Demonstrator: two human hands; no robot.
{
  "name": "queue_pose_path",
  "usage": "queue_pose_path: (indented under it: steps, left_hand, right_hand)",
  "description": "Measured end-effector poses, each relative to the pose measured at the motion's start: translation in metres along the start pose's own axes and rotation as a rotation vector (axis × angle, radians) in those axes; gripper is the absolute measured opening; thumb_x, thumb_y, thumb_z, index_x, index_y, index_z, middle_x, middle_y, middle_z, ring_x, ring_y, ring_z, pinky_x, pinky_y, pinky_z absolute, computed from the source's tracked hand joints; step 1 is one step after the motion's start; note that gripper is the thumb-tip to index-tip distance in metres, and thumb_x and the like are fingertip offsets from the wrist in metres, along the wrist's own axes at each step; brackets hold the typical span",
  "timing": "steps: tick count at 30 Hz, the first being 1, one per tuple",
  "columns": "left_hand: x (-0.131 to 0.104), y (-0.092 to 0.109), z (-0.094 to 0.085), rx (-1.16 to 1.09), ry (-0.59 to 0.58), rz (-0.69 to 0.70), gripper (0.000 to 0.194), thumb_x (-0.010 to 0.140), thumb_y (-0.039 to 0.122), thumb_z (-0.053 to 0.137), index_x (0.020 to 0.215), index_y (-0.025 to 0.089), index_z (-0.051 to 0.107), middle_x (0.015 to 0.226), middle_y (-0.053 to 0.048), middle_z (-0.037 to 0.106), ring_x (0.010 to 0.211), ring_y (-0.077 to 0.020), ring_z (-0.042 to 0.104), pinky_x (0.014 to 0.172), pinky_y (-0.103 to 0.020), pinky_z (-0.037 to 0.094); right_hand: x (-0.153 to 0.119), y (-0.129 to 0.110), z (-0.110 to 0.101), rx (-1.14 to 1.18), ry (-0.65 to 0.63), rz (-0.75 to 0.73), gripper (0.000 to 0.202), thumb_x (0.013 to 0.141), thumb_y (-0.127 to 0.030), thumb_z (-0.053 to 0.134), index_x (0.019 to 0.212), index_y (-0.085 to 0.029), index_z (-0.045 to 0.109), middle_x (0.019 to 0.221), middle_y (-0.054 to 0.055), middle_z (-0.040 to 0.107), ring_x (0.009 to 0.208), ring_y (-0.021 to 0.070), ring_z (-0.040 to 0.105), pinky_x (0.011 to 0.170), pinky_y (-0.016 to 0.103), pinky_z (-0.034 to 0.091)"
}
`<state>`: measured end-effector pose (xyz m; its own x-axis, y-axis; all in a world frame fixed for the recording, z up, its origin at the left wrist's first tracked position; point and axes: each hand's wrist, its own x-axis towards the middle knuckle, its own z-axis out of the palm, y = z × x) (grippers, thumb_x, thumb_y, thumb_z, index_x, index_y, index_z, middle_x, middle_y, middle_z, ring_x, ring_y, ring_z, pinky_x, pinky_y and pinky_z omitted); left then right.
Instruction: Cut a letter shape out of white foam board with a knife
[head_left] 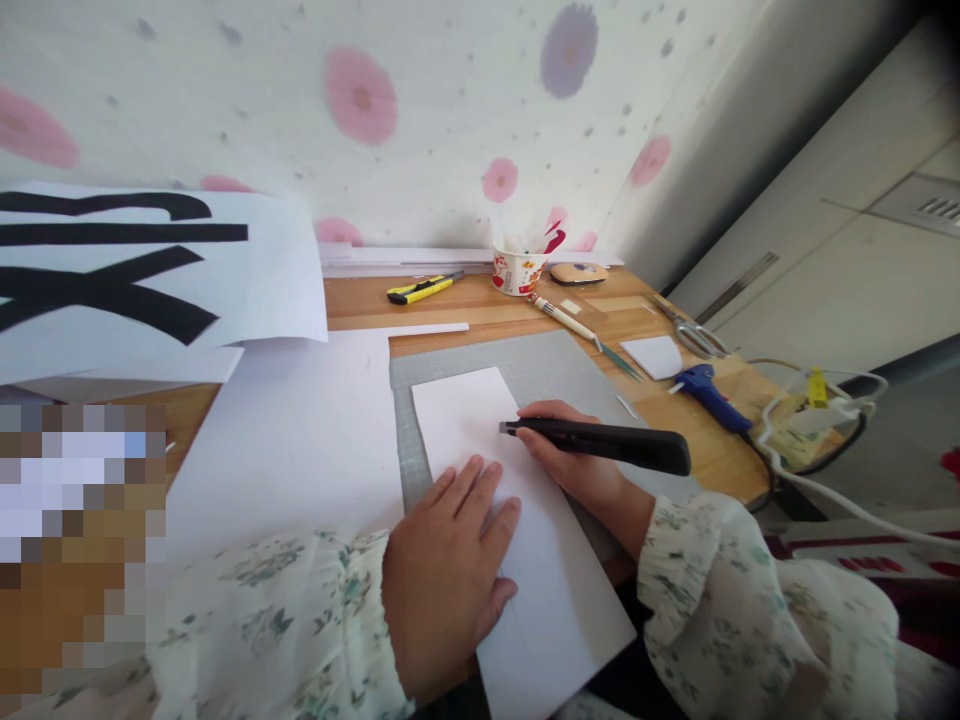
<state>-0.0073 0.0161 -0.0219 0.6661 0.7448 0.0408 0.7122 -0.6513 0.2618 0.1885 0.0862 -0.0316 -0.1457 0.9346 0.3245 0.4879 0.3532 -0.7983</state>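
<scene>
A white sheet of card (480, 420) lies on a grey cutting mat (540, 360) on the wooden desk. My left hand (446, 560) presses flat on the sheet's near part, fingers spread. My right hand (577, 465) grips a black utility knife (600, 442), its tip (504, 428) resting on the sheet near the middle. Both sleeves are floral fabric.
A large white sheet (300, 440) lies left of the mat, and a paper with black strokes (135, 270) lies further left. At the back are a yellow cutter (421, 289), a cup (517, 270), a pen (570, 320), scissors (694, 335), a blue glue gun (709, 392) and white cables (810, 420).
</scene>
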Motion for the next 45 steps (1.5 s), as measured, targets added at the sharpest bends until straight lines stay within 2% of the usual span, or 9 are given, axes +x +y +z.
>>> queue_pose_path:
  steps: [15,25,35,45]
  left_hand:
    - [0.001,0.001,-0.002,-0.015,-0.022,-0.014,0.056,0.085,0.045,0.061,0.133,0.017,0.055,0.150,-0.020,0.038,0.140,-0.0383,0.031,0.113,-0.056,0.031]
    - [0.002,0.001,-0.003,0.021,-0.052,-0.010,0.059,0.084,0.045,0.061,0.136,0.018,0.053,0.151,-0.021,0.037,0.139,-0.0388,0.031,0.112,-0.056,0.032]
    - [0.001,0.001,-0.002,0.039,-0.057,-0.006,0.059,0.086,0.046,0.059,0.136,0.017,0.053,0.150,-0.021,0.036,0.139,-0.0394,0.030,0.111,-0.057,0.032]
    - [0.003,0.002,-0.004,0.052,-0.048,-0.007,0.058,0.085,0.046,0.059,0.135,0.017,0.054,0.149,-0.020,0.038,0.138,-0.0389,0.032,0.111,-0.056,0.033]
  right_hand:
    - [0.000,0.002,0.001,-0.022,0.007,-0.008,0.013,0.081,-0.029,0.066,0.093,-0.025,0.066,0.089,0.002,0.072,0.083,0.0191,0.067,0.080,0.035,0.054]
    - [-0.003,0.006,-0.001,-0.065,-0.010,-0.031,0.013,0.080,-0.028,0.066,0.093,-0.025,0.066,0.086,0.001,0.072,0.079,0.0184,0.067,0.072,0.032,0.054]
    - [-0.010,0.003,0.000,-0.082,0.088,-0.004,0.016,0.082,-0.031,0.065,0.097,-0.027,0.065,0.090,0.002,0.072,0.080,0.0187,0.067,0.075,0.033,0.053]
    - [-0.006,0.001,0.002,-0.097,0.044,-0.015,0.015,0.081,-0.029,0.065,0.095,-0.025,0.065,0.088,0.001,0.072,0.080,0.0178,0.067,0.076,0.032,0.053]
